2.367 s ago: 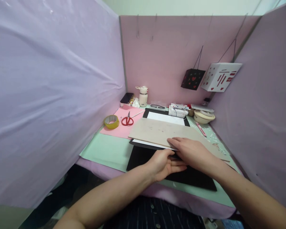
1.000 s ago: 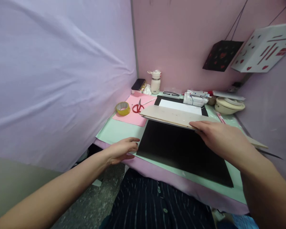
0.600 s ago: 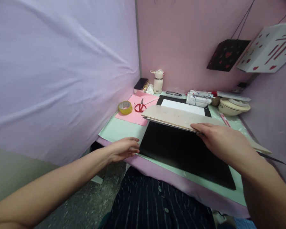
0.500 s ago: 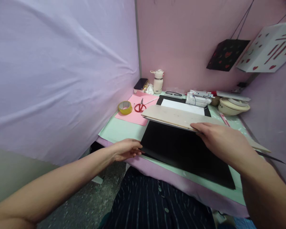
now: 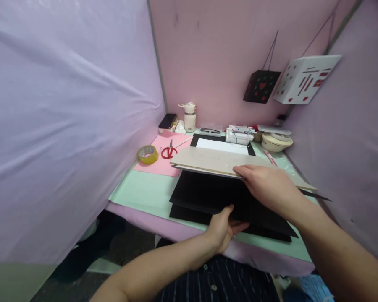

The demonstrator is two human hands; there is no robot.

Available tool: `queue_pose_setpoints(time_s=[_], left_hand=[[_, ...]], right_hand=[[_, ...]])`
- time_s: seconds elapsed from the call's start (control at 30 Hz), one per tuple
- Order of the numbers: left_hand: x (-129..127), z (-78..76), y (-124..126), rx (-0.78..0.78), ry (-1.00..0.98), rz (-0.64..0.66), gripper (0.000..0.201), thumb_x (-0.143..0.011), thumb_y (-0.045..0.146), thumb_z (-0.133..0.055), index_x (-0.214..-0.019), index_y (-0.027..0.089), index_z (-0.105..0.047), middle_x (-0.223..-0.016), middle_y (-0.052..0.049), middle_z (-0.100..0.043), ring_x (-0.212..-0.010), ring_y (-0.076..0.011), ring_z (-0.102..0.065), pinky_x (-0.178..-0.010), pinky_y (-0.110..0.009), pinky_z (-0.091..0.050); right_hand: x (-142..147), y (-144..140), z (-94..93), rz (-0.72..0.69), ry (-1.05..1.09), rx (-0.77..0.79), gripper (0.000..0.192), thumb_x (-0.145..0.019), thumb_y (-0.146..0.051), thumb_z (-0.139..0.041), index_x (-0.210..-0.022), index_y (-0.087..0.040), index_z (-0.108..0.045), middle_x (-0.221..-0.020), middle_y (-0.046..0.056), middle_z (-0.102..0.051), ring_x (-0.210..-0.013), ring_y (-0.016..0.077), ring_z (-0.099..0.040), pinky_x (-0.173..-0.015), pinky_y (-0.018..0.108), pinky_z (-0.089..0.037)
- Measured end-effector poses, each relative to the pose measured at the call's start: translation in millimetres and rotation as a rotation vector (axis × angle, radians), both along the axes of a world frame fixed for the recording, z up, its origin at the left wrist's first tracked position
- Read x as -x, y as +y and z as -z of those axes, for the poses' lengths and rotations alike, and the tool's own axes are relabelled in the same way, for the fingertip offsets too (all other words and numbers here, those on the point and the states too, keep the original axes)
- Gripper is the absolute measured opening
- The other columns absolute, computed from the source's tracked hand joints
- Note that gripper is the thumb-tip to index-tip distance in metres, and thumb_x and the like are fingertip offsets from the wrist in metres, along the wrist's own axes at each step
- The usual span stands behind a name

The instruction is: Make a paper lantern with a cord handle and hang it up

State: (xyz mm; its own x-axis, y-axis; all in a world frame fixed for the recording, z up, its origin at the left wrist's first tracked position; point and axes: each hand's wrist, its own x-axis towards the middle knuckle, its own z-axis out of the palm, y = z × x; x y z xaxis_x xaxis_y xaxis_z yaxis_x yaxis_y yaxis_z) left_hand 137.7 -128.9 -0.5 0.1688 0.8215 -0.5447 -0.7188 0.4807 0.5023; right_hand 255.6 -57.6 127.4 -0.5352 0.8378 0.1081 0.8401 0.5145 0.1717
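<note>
My right hand [image 5: 264,184] grips the near edge of a beige board [image 5: 220,157] and holds it tilted above the table, with paler and dark sheets showing under its edge. Beneath it, my left hand [image 5: 222,228] pinches the front edge of a black sheet [image 5: 204,193], thumb on top and fingers below. That sheet is raised a little. Under it another black sheet [image 5: 189,213] lies on the green table cover. Behind the board, white paper [image 5: 220,146] rests on a black sheet's far part.
On pink paper [image 5: 154,167] at the left are yellow tape [image 5: 148,155] and red-handled scissors [image 5: 169,152]. A bottle [image 5: 190,118], a phone [image 5: 168,121], a bundle of white packs [image 5: 239,135] and a cream bowl [image 5: 276,142] line the back. Paper bags [image 5: 261,86] hang above.
My left hand has moved right, from the black sheet's left corner to its front edge, and lifted it off the black sheet below. My right hand still holds the board. The view has shifted.
</note>
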Motion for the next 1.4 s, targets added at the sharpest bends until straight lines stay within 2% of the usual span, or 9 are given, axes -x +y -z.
queue_pose_setpoints(time_s=[0.13, 0.33, 0.5, 0.63, 0.83, 0.93, 1.13, 1.27, 1.4], left_hand=[[-4, -17.8, 11, 0.000, -0.005, 0.009, 0.028, -0.094, 0.022, -0.049, -0.118, 0.011, -0.055, -0.093, -0.010, -0.067, -0.064, -0.0211, -0.070, -0.074, -0.043, -0.059], [1, -52.8, 23, -0.155, 0.045, 0.197, 0.035, -0.093, 0.016, -0.038, -0.121, 0.009, -0.058, -0.112, -0.020, -0.067, -0.079, -0.0234, -0.072, -0.078, -0.044, -0.058], [0, -68.0, 25, -0.172, 0.024, 0.278, 0.037, -0.095, 0.020, -0.036, -0.121, 0.007, -0.059, -0.112, -0.022, -0.066, -0.082, -0.0249, -0.071, -0.081, -0.046, -0.056], [5, -78.5, 15, -0.131, 0.011, 0.293, 0.036, -0.093, 0.015, -0.034, -0.121, 0.005, -0.054, -0.109, -0.021, -0.064, -0.082, -0.0276, -0.073, -0.081, -0.047, -0.056], [16, -89.4, -1, -0.076, 0.010, 0.299, 0.033, -0.094, 0.016, -0.033, -0.123, 0.006, -0.045, -0.090, -0.015, -0.065, -0.089, -0.0339, -0.073, -0.081, -0.049, -0.055], [21, -92.4, -8, -0.077, 0.028, 0.307, 0.029, -0.093, 0.016, -0.036, -0.117, 0.007, -0.048, -0.085, -0.013, -0.066, -0.090, -0.0342, -0.073, -0.081, -0.051, -0.055], [37, -101.2, -29, -0.138, 0.005, 0.392, 0.023, -0.088, 0.027, -0.047, -0.099, 0.011, -0.061, -0.098, -0.018, -0.070, -0.098, -0.0318, -0.071, -0.084, -0.048, -0.056], [57, -117.3, -46, -0.161, 0.019, 0.447, 0.032, -0.084, 0.035, -0.055, -0.104, 0.013, -0.065, -0.108, -0.019, -0.071, -0.101, -0.0318, -0.070, -0.081, -0.043, -0.057], [81, -146.0, -68, -0.186, 0.045, 0.519, 0.038, -0.076, 0.044, -0.066, -0.103, 0.019, -0.070, -0.112, -0.016, -0.071, -0.105, -0.0335, -0.068, -0.087, -0.046, -0.055]], right_hand=[[11, -8, 9.5, -0.003, -0.063, 0.099, 0.044, -0.087, -0.007, -0.044, -0.128, -0.019, -0.054, -0.116, 0.013, -0.067, -0.096, 0.0251, -0.067, -0.067, 0.030, -0.049], [23, -8, 34.0, -0.009, -0.152, 0.128, 0.052, -0.087, -0.007, -0.043, -0.138, -0.014, -0.046, -0.120, 0.018, -0.062, -0.102, 0.0269, -0.064, -0.067, 0.030, -0.052], [22, 1, 31.1, 0.014, -0.136, 0.094, 0.052, -0.089, -0.012, -0.045, -0.140, -0.020, -0.044, -0.115, 0.017, -0.065, -0.095, 0.0262, -0.065, -0.068, 0.032, -0.051], [23, 5, 24.7, -0.012, -0.166, 0.095, 0.054, -0.089, -0.009, -0.042, -0.142, -0.017, -0.043, -0.113, 0.016, -0.066, -0.092, 0.0250, -0.067, -0.066, 0.030, -0.051], [24, 2, 18.7, -0.035, -0.189, 0.077, 0.049, -0.091, -0.007, -0.039, -0.139, -0.014, -0.045, -0.111, 0.015, -0.067, -0.089, 0.0256, -0.069, -0.063, 0.030, -0.050], [23, 2, 15.9, -0.055, -0.175, 0.092, 0.045, -0.090, -0.007, -0.040, -0.134, -0.013, -0.048, -0.108, 0.014, -0.067, -0.088, 0.0266, -0.069, -0.063, 0.032, -0.050], [16, 7, 9.4, -0.071, -0.141, 0.155, 0.052, -0.089, -0.004, -0.038, -0.140, -0.013, -0.044, -0.116, 0.017, -0.066, -0.097, 0.0265, -0.069, -0.073, 0.033, -0.051], [14, 5, 9.2, -0.081, -0.118, 0.176, 0.051, -0.088, -0.004, -0.038, -0.137, -0.014, -0.048, -0.115, 0.017, -0.067, -0.098, 0.0255, -0.069, -0.076, 0.032, -0.050], [12, 5, 7.6, -0.084, -0.090, 0.169, 0.051, -0.088, -0.003, -0.040, -0.137, -0.014, -0.049, -0.118, 0.017, -0.067, -0.100, 0.0253, -0.069, -0.078, 0.032, -0.049]])
